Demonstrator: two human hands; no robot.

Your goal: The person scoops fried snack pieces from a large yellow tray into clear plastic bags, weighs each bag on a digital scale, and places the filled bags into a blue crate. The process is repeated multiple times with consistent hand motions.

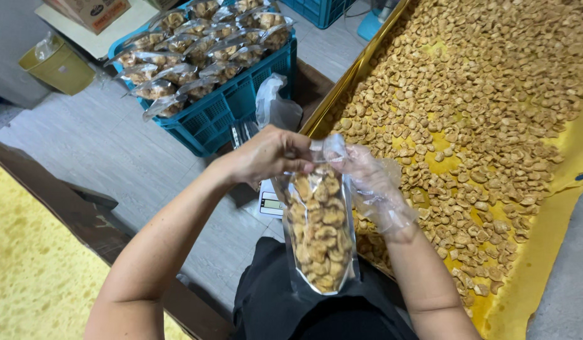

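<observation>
A clear plastic pouch (321, 236) filled with golden fried snack pieces hangs upright over my lap. My left hand (266, 154) is bare and pinches the pouch's top edge on the left. My right hand (373, 186), covered by a thin clear plastic glove, grips the same top edge from the right. Both hands are close together at the pouch mouth. To the right lies a large tray lined with yellow sheet (555, 208), covered with loose snack pieces (493, 94).
A blue plastic crate (231, 110) holding several filled pouches stands on the grey floor at upper left. A small scale (270, 203) sits below my hands, partly hidden. Loose clear bags (275, 104) lie beside the crate. A yellow bin (55, 66) is far left.
</observation>
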